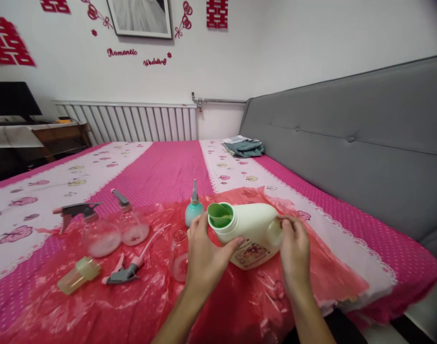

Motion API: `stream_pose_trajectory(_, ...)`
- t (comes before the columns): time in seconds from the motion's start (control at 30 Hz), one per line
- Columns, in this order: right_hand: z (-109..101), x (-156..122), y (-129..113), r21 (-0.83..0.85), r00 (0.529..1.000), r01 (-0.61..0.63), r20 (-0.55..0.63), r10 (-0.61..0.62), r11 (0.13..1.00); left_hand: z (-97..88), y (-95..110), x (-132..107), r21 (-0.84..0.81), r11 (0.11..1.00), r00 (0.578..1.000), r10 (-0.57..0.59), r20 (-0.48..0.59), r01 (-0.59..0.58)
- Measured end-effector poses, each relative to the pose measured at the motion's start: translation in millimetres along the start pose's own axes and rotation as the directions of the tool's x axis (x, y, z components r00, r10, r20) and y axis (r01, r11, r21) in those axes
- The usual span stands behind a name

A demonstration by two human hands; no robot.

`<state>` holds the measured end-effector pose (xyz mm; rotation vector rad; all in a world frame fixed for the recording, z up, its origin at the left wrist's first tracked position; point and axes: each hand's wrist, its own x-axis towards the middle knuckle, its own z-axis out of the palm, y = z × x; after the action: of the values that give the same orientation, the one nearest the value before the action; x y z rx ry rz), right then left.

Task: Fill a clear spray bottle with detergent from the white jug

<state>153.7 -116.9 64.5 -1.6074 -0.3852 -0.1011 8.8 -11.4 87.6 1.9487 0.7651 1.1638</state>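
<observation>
A pale cream detergent jug (256, 220) with a green pouring spout is held tilted over red plastic sheeting, its mouth toward the left. My left hand (207, 253) grips it near the neck, thumb on the front by the label. Around the handle end, my right hand (293, 246) has its fingers closed. A clear bottle without a top (178, 263) stands just left of my left hand, partly hidden by it. Behind is a small teal bottle with a grey nozzle (194, 210). A loose grey and pink spray head (125, 272) with its tube lies to the left.
Two clear spray bottles, one with a black trigger (101, 236) and one with a grey top (134, 231), stand at left. A yellowish cap (78, 274) lies before them. Folded clothes (245, 147) rest by the grey headboard (347, 124); red plastic sheeting (143, 310) covers the bed's near part.
</observation>
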Motion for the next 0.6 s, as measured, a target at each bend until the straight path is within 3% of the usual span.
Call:
stream_pose_trajectory(0.13, 6, -14, 4, 0.131, 0.96, -0.167, 0.249, 0.131, 0.977, -1.5, 7, -2, 0.012, 1.0, 1.0, -0.02, -0.004, 0.02)
stream_pose_trajectory(0.37, 22, 34, 6, 0.193, 0.827, -0.347, 0.524, 0.203, 0.918, -2.7, 10, 0, 0.047, 0.995, 0.996, -0.087, 0.022, 0.086)
stream_pose_trajectory(0.5, 29, 30, 0, 0.223, 0.84, -0.303, 0.522, 0.148, 0.927, -0.2, 13, -6, 0.085, 0.992, 0.995, -0.1, 0.015, 0.098)
stream_pose_trajectory(0.6, 32, 20, 2, 0.233, 0.887, -0.207, 0.454, 0.081, 0.95, -14.9, 7, -15, 0.077, 0.997, 0.998, 0.031, -0.052, -0.027)
